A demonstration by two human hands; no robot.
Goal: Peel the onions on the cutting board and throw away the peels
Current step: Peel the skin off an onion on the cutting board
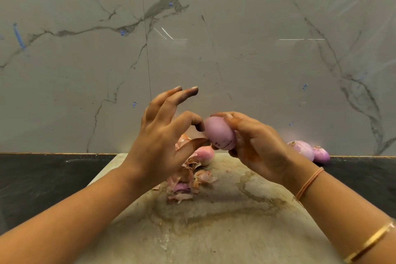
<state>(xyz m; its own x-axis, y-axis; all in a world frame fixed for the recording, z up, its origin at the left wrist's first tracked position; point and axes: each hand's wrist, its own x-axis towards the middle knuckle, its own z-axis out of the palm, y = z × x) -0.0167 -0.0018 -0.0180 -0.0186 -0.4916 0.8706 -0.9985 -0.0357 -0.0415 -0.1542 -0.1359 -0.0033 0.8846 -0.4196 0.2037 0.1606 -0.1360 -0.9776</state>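
Observation:
My right hand (255,143) grips a smooth pink peeled onion (218,133) above the stained pale cutting board (225,221). My left hand (162,135) is beside it, thumb and forefinger pinching at the onion's lower left end, other fingers spread upward. Whether a bit of peel sits between those fingertips is unclear. Below the hands lies a heap of papery peels (184,180) on the board. Another onion (203,155) rests behind the heap, partly hidden by my left thumb.
Two more pink onions (302,150) (321,154) lie on the dark countertop (42,178) at the right, against the grey marble wall (192,38). A thread band and a gold bangle sit on the right wrist.

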